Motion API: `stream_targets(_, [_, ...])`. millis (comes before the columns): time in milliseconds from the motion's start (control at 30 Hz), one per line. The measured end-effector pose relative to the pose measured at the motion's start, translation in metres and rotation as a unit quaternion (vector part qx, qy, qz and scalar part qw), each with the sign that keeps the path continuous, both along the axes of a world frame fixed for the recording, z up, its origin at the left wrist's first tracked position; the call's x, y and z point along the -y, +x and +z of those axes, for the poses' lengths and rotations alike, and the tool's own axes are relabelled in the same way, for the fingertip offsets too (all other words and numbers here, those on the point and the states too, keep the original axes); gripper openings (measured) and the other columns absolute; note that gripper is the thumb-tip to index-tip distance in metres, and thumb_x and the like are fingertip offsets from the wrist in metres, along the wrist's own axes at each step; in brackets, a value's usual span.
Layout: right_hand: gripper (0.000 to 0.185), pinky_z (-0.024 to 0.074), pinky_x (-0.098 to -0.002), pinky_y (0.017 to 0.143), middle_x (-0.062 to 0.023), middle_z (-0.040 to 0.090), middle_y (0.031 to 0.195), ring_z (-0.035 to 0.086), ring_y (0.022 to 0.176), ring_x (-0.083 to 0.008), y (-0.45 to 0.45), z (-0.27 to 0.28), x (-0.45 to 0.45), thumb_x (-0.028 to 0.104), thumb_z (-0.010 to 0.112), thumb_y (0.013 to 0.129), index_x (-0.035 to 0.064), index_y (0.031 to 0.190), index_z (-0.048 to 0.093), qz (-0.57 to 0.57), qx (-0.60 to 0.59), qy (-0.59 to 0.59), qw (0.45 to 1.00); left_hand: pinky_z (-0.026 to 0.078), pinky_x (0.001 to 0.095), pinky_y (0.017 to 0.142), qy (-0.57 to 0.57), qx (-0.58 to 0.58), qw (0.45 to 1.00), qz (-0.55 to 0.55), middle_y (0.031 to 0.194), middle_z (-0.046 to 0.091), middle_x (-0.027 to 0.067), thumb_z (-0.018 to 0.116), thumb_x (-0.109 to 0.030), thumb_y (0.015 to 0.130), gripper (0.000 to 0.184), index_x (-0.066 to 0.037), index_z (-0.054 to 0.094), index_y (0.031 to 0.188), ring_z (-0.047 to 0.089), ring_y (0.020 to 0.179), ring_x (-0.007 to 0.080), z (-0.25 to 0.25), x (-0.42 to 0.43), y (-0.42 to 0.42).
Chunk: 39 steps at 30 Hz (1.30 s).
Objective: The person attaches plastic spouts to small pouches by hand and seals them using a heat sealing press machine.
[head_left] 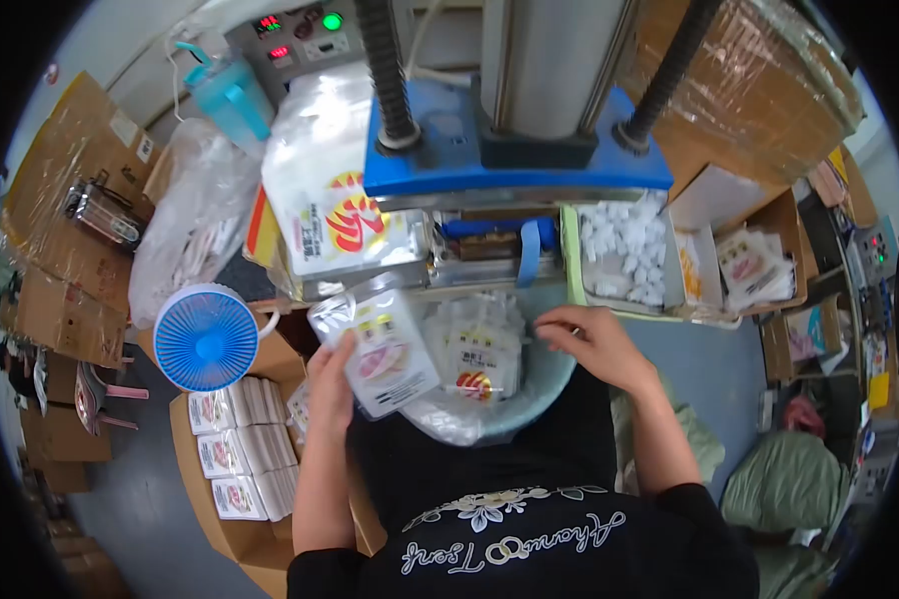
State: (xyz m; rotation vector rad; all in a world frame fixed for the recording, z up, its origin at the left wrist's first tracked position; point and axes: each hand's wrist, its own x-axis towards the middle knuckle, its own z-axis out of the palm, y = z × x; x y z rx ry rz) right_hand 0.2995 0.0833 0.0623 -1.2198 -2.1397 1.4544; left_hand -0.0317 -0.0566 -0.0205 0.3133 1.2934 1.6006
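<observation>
In my left hand (pixel 332 384) is a flat white printed packet (pixel 380 349), gripped along its left edge and tilted over the left part of a round basin (pixel 484 424). Several clear bags (pixel 484 349) with printed labels lie inside this basin, close to my lap. My right hand (pixel 594 344) hovers at the basin's right rim, its fingers bent with the tips close together; whether something small is between them cannot be made out. Just beyond the basin stands a machine with a blue plate (pixel 519 150).
A stack of printed bags (pixel 320 200) lies left of the machine. To the right is a tray of small white pieces (pixel 624 245). A blue fan (pixel 207 337) stands at the left, above a carton of packets (pixel 240 454). An open box (pixel 804 265) holds more packets.
</observation>
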Motion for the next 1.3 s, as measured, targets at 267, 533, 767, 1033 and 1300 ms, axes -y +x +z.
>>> stream_targets(267, [0.025,0.0519,-0.0460,0.083,-0.0178,0.071,0.101,0.066,0.098,-0.0379,-0.029,-0.203,-0.046,0.015,0.052,0.092,0.0045,0.103,0.071,0.196,0.349,0.041,0.916,0.055,0.0350,0.087,-0.066,0.135,0.979,-0.136,0.105,0.072,0.0123,0.066,-0.019,0.093,0.026,0.002,0.067,0.109,0.071,0.092,0.0216,-0.059,0.056,0.022])
stream_targets(533, [0.030,0.0527,-0.0466,0.090,-0.0252,0.067,0.110,0.066,0.103,-0.0397,-0.036,-0.359,-0.053,0.021,0.063,0.082,0.0026,0.105,0.070,0.062,0.403,0.089,0.909,0.057,0.0284,0.076,-0.054,0.146,0.981,-0.115,0.098,0.073,0.0101,0.063,-0.016,0.096,0.024,0.002,0.068,0.111,0.071,0.083,0.0152,-0.108,0.042,0.040])
stream_targets(767, [0.050,0.0452,-0.0456,0.101,-0.0249,0.059,0.129,0.057,0.120,-0.0393,0.020,-0.556,-0.046,0.027,0.070,0.081,0.0023,0.123,0.062,0.076,0.281,0.067,0.954,0.057,0.0285,0.066,-0.118,0.178,0.970,-0.118,0.092,0.074,0.0085,0.071,-0.016,0.092,0.022,0.002,0.072,0.104,0.069,0.073,0.0131,-0.114,0.045,0.040])
stream_targets(1033, [0.050,0.0446,-0.0462,0.102,-0.0243,0.057,0.133,0.055,0.123,-0.0385,0.019,-0.556,-0.070,0.029,0.067,0.083,0.0038,0.126,0.062,0.057,0.315,0.126,0.939,0.053,0.0274,0.061,-0.104,0.117,0.984,-0.086,0.081,0.072,0.0083,0.070,-0.018,0.092,0.023,0.005,0.072,0.097,0.068,0.069,0.0146,-0.116,0.040,0.048])
stream_targets(1300, [0.048,0.0456,-0.0467,0.102,-0.0231,0.057,0.133,0.056,0.122,-0.0373,-0.009,-0.471,-0.070,0.030,0.064,0.084,0.0051,0.124,0.064,0.102,0.449,0.191,0.867,0.056,0.0283,0.076,-0.168,0.183,0.960,-0.127,0.098,0.074,0.0112,0.070,-0.019,0.093,0.029,0.006,0.070,0.109,0.070,0.084,0.0164,-0.103,0.036,0.037])
